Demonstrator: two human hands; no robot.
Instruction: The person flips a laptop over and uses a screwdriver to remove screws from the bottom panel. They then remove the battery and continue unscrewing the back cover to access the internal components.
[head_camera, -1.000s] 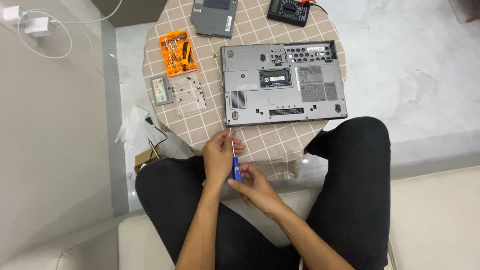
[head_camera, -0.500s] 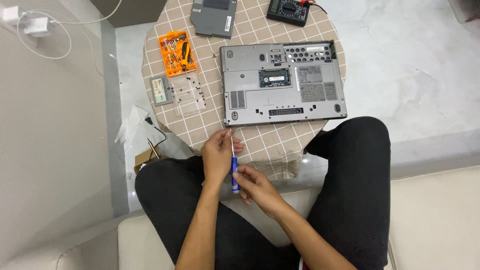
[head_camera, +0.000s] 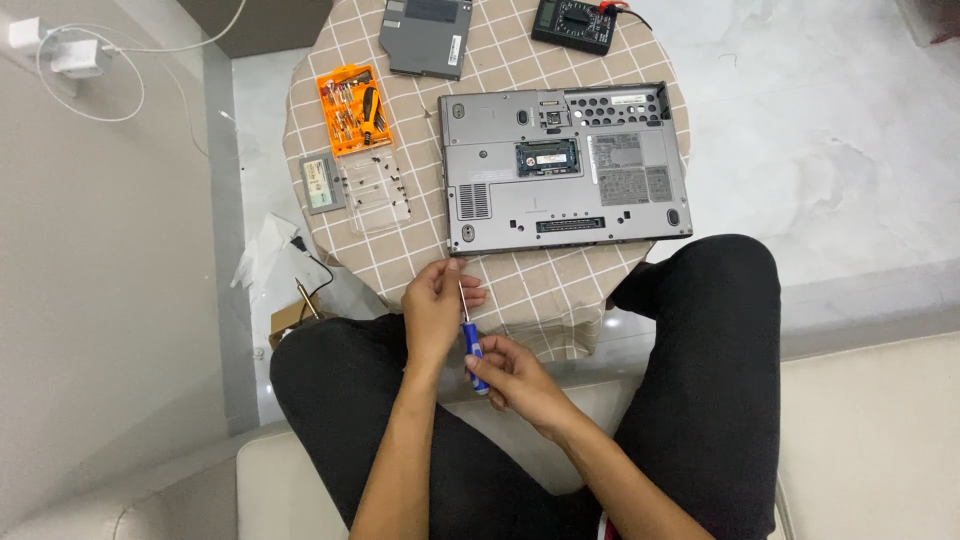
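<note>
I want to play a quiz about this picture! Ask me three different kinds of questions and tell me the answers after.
1. True or false: the grey laptop lies bottom side up on the checked table.
2. Which hand grips the blue handle of the screwdriver? A) left hand B) right hand
3. Fill in: the bit set case left of the laptop is coloured ____.

Key: 1 true. 2 B; the left hand's fingers pinch the metal tip. 3 orange.

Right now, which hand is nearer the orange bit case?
Left. The left hand pinches the screwdriver shaft at the table edge, below the orange bit case. The right hand holds the blue handle, lower and farther right.
</note>
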